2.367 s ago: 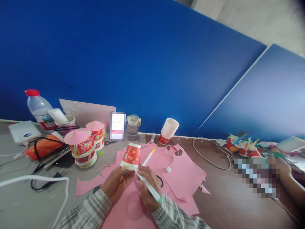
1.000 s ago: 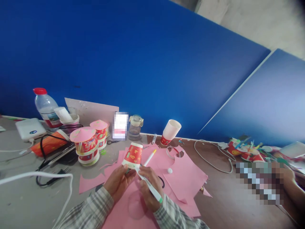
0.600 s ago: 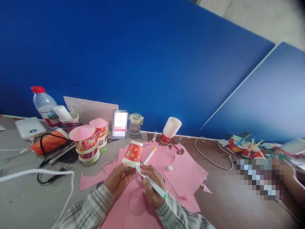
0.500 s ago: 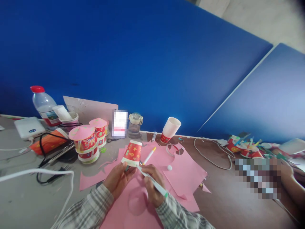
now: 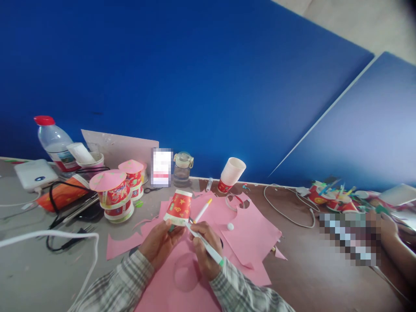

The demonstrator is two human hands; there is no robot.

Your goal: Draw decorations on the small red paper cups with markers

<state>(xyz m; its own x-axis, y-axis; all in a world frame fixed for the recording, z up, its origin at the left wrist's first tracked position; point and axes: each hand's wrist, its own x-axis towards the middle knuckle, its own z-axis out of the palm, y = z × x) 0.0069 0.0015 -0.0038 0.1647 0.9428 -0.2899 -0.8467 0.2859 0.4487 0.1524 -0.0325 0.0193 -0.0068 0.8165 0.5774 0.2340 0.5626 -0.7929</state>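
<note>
My left hand grips a red-and-white paper cup turned upside down, its white rim facing me and a gold star on its side. In my right hand is a white marker with a green end, held like a pen. The marker's tip meets or nearly meets the cup's rim; I cannot tell exactly. Pink paper sheets lie beneath both hands. Beyond the right hand rests a white marker with a yellow end. A small white ball sits on the pink paper.
A leaning stack of paper cups and a lidded jar stand at the back. On the left are cup models with pink cone tops, a bottle and cables. Another person's arm reaches in at right.
The view has shifted slightly, so most things appear a little further left. Both hands keep their hold on the cup and the marker, with the marker still at the rim.
</note>
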